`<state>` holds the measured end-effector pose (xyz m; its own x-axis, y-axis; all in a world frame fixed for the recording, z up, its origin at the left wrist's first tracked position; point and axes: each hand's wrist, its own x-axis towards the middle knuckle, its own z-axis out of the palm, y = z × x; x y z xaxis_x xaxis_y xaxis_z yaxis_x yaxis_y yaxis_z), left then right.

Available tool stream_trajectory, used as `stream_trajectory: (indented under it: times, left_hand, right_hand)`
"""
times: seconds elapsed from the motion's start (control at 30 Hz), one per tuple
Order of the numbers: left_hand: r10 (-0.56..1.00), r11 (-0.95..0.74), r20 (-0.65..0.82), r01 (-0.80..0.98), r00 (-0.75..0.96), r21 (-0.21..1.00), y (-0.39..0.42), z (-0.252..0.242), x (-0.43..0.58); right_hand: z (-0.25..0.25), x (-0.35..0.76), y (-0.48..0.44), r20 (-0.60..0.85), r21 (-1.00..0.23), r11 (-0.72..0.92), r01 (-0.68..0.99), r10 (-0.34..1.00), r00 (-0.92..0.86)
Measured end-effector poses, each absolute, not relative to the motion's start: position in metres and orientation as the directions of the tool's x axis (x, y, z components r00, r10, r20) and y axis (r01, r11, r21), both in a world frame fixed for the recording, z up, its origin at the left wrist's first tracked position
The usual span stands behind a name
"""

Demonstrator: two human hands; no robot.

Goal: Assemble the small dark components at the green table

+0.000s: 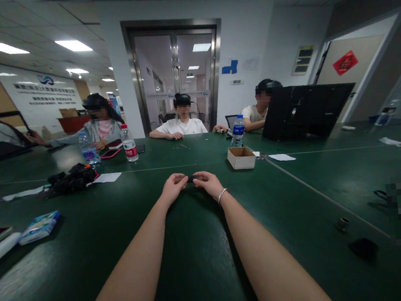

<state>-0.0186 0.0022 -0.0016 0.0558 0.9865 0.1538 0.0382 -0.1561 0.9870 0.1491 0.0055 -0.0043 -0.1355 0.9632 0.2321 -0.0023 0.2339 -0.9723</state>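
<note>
Green bench (297, 193), wide; open cardboard box (241, 158) beyond the hands, off to the right; left hand (172, 186) and right hand (208, 182) meet mid-bench, low over the surface; bracelet (222, 195) on right wrist; fingers (182, 177) of both hands clamped on small dark piece (191, 178), held between the two hands.

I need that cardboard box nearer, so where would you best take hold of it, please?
Probably pinch the near wall of the cardboard box from above: it stands upright and open-topped on the table, with nothing against that side.
</note>
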Motion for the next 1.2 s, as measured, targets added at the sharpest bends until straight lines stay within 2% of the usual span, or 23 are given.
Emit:
stream_trajectory:
  times: [0.1,0.3,0.4,0.5,0.7,0.8,1.0,1.2]
  left_hand:
    - [0.998,-0.048,0.046,0.029,0.041,0.998,0.001,0.001,-0.016]
    - [0.959,-0.278,0.267,0.126,0.098,0.952,-0.003,0.003,-0.021]
    - [0.953,-0.299,0.290,0.123,0.087,0.946,-0.003,0.001,-0.023]
    - [0.962,-0.269,0.260,0.120,0.086,0.956,-0.001,-0.001,-0.021]
    - [0.990,-0.110,0.097,0.135,0.103,0.985,0.000,0.001,-0.013]
    - [0.986,-0.118,0.097,0.161,0.132,0.980,-0.003,0.005,-0.013]
    - [0.989,-0.145,0.116,0.391,0.096,0.909,-0.005,0.004,-0.014]
    - [0.986,-0.163,0.140,0.336,0.092,0.928,-0.002,0.002,-0.014]
  right_hand:
    - [-0.005,0.149,0.006,0.230,-0.973,0.230,-0.015,0.963,-0.140]
    - [-0.004,0.149,0.006,0.230,-0.973,0.229,-0.019,0.963,-0.139]
    - [-0.004,0.149,0.006,0.221,-0.975,0.220,-0.020,0.965,-0.142]
    - [-0.005,0.149,0.006,0.224,-0.974,0.223,-0.024,0.963,-0.149]
    - [-0.006,0.150,0.007,0.232,-0.971,0.238,0.020,0.959,-0.162]
    - [-0.006,0.150,0.007,0.233,-0.971,0.238,0.014,0.959,-0.163]
    - [-0.005,0.150,0.005,0.232,-0.972,0.235,-0.008,0.953,-0.193]
    - [-0.004,0.150,0.005,0.228,-0.973,0.230,-0.005,0.960,-0.164]
